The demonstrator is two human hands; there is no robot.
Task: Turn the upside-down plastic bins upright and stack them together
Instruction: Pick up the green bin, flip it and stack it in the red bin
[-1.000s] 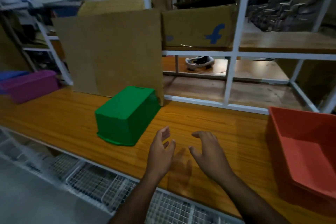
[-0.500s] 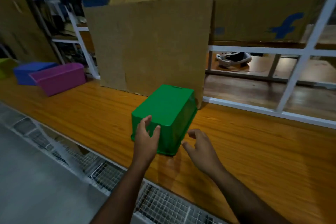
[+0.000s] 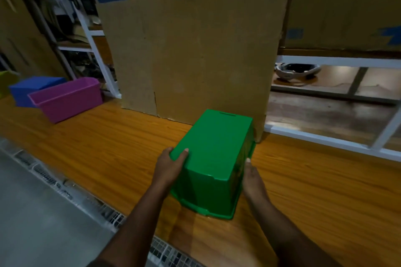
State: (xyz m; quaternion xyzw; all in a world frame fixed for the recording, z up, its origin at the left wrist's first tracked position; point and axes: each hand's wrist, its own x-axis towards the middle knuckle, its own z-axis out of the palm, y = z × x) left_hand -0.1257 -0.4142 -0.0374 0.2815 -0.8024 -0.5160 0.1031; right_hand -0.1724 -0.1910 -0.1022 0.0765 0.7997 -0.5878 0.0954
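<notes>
On the wooden counter (image 3: 108, 147), I have both hands clamped on the upside-down green bin (image 3: 214, 158).

My left hand (image 3: 171, 166) grips its near-left corner, thumb on the upturned base, fingers wrapped down the side; my right hand (image 3: 252, 176) presses flat against the right wall, fingers together. Behind it leans a cardboard sheet (image 3: 195, 54). Well left, an upright purple bin (image 3: 67, 98) touches a blue bin (image 3: 32, 89).

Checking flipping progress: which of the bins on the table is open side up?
The magenta bin at far left: its open rim faces up. The green bin between both hands and the blue bin show flat bottoms on top.
</notes>
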